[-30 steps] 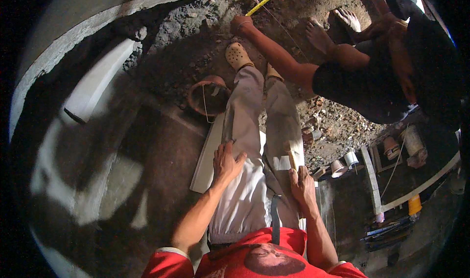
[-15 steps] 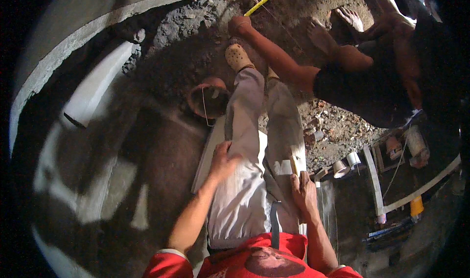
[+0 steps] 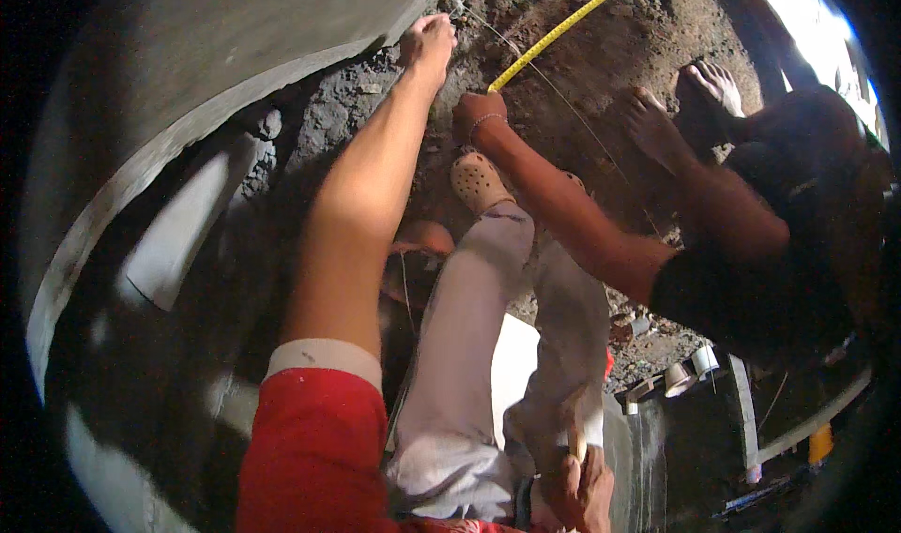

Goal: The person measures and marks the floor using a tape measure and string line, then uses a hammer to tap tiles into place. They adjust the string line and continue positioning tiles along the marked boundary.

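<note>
Toward the upper left of the frame — left hand [image 3: 434, 43] out at the foot of the wall [image 3: 235, 36], near the string [image 3: 514, 47].
It has left the person's left leg [image 3: 477, 312] and reached forward, so the work now seems to centre there; whether its fingers pinch the string, I cannot tell. The right hand [image 3: 587, 491] (low, right of centre) grasps a pale wooden piece [image 3: 578, 434] — yellow tape [image 3: 568, 27] slants up-right from a co-worker's hand [image 3: 479, 116].

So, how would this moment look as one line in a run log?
left hand: outstretched near thin string, grip unclear | right hand: closed around pale handle | co-worker's hand: on yellow tape measure
</note>
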Available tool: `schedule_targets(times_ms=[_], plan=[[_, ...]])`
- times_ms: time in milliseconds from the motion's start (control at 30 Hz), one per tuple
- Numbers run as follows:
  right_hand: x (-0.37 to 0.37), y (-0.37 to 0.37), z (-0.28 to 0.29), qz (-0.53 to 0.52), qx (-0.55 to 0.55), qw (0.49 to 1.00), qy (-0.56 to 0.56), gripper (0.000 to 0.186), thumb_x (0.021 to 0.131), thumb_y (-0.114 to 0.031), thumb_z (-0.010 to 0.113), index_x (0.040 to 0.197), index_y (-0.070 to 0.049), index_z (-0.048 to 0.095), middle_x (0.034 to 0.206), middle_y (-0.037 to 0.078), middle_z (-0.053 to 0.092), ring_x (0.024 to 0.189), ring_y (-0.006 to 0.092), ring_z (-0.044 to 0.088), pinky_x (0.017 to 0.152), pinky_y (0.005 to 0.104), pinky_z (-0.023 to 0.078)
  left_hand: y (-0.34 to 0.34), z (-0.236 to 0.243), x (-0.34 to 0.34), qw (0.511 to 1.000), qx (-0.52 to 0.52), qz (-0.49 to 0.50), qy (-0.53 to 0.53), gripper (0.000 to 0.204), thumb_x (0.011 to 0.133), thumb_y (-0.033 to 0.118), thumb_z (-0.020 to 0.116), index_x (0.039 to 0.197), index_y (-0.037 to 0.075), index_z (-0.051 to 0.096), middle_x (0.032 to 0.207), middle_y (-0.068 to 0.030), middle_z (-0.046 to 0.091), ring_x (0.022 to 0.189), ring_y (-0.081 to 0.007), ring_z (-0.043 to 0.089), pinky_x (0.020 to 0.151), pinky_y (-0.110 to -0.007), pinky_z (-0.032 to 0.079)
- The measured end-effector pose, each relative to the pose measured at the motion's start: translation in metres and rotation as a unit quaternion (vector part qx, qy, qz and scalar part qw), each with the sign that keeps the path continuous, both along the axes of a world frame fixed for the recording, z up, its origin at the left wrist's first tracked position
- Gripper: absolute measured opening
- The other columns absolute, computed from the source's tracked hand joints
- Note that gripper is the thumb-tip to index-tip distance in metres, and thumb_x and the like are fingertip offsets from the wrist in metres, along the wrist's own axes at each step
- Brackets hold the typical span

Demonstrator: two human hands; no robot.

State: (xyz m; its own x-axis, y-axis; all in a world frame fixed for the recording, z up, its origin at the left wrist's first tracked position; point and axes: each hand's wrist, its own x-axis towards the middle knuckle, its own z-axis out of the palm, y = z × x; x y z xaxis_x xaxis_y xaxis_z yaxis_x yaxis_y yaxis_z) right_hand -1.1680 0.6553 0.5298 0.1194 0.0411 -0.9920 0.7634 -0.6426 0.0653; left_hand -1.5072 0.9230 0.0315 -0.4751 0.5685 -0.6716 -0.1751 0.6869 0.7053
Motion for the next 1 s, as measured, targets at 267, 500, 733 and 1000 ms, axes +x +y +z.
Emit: schedule_targets(times_ms=[267,500,733,1000], plan=[[-0.024,0.046,-0.054,-0.049,-0.042,0.995,0.078,0.05,0.095,-0.033,0.067,0.129,0.001,0.052,0.11,0.02,0.064,0.101,0.0332,0.061,0.086,0.0462,0.048,0.062,-0.07,-0.021,0.965,-0.084,0.164,-0.185,0.018,0.103,0.021,0.049,0.093,0.009,0.06,0.072,-0.0036,0.066,0.048,-0.0103,0.048,0.039,-0.026,0.032],[-0.029,0.083,-0.074,-0.168,-0.125,0.951,0.228,0.063,0.091,-0.032,0.074,0.139,0.002,0.05,0.119,0.014,0.065,0.108,0.0226,0.062,0.093,0.0396,0.049,0.069,-0.067,-0.028,0.938,-0.11,0.199,-0.263,0.026,0.1,0.022,0.055,0.076,0.012,0.06,0.061,0.0052,0.051,0.048,-0.0089,0.035,0.047,-0.028,0.023],[-0.1,0.137,-0.17,-0.252,0.113,0.931,0.241,0.07,0.092,-0.02,0.074,0.151,0.002,0.043,0.117,0.013,0.065,0.096,0.0159,0.064,0.081,0.0306,0.052,0.075,-0.077,-0.038,0.904,-0.144,0.24,-0.324,0.01,0.1,0.02,0.059,0.095,0.014,0.065,0.062,0.0094,0.055,0.047,-0.0066,0.033,0.046,-0.027,0.019],[-0.201,0.19,-0.345,-0.351,0.274,0.845,0.296,0.07,0.099,-0.017,0.06,0.159,-0.004,0.026,0.089,0.009,0.06,0.058,0.014,0.055,0.045,0.0296,0.047,0.067,-0.104,-0.049,0.923,-0.099,0.182,-0.325,0.013,0.104,0.017,0.056,0.098,0.014,0.068,0.061,0.0084,0.056,0.046,-0.0058,0.038,0.043,-0.022,0.023]])
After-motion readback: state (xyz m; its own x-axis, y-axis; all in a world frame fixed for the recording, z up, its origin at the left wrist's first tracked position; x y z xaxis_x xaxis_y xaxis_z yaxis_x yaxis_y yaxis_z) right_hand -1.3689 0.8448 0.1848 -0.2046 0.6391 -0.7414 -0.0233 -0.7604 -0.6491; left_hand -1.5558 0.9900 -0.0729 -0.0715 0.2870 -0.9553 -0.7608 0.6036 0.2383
